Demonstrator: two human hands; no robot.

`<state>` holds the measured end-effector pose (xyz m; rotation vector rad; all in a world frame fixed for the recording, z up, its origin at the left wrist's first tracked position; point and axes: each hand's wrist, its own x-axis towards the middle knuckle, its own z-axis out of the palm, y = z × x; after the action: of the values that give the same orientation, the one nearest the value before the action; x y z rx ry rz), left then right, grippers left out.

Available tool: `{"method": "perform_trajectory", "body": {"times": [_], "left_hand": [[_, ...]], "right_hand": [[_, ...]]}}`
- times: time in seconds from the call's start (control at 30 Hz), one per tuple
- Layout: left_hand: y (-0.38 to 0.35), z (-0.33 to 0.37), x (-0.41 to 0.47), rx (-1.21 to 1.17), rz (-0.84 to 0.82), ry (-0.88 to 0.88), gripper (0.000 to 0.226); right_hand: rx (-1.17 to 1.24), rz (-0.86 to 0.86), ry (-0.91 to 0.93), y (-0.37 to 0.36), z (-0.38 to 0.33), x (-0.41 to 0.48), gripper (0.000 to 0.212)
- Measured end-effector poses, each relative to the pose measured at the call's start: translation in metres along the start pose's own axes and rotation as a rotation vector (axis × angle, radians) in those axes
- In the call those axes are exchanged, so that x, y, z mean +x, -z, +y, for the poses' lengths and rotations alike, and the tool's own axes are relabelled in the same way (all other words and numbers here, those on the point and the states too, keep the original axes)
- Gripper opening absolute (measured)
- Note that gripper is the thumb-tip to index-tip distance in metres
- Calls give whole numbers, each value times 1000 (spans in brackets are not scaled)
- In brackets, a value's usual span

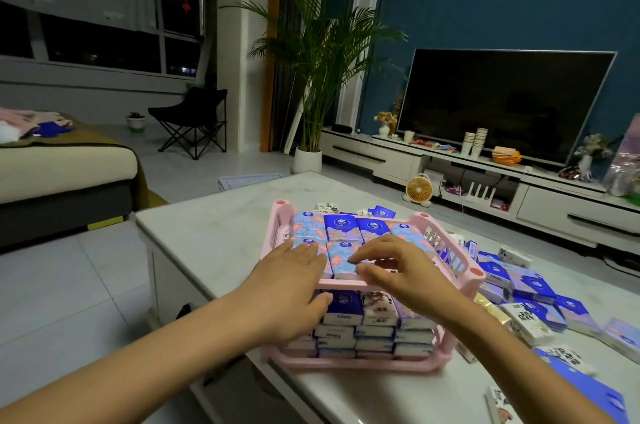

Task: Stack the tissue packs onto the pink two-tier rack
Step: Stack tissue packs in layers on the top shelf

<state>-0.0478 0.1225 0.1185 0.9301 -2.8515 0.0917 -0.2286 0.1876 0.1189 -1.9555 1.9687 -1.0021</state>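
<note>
Packs (pixel 341 229) mid-frame seem light, squashy, slick: my left hand (pixel 294 271) lies flat on them, my right hand (pixel 398 271) curls at one's end (pinching? I cannot tell).

The pink two-tier plastic rack (pixel 343 283) stands on the pale stone counter (pixel 214 243), near its front edge. Small wrapped tissue packs (pixel 341 228) lie in rows on the upper tier and in stacks in the lower tier. Loose packs (pixel 533 288) lie on the counter right of the rack and behind it. My left grip (pixel 294 271) rests on the front-left packs of the upper tier, with my right grip (pixel 405 267) just beside it.
</note>
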Motion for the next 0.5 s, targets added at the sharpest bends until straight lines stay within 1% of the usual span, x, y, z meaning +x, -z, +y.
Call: {"method": "perform_trajectory", "body": {"times": [0.07,0.17,0.33,0.5], "left_hand": [[2,-2,1,-15,23,19,57],[2,-2,1,71,39,45,58],[5,5,1,82,-27,37,63],[7,7,1,77,-74,43,66]], "right_hand": [[-56,41,-3,-3,0,1,14],[-87,57,-16,-5,0,0,15],[-46,84,-24,-3,0,-1,13],[-101,78,-30,-1,1,0,14]]}}
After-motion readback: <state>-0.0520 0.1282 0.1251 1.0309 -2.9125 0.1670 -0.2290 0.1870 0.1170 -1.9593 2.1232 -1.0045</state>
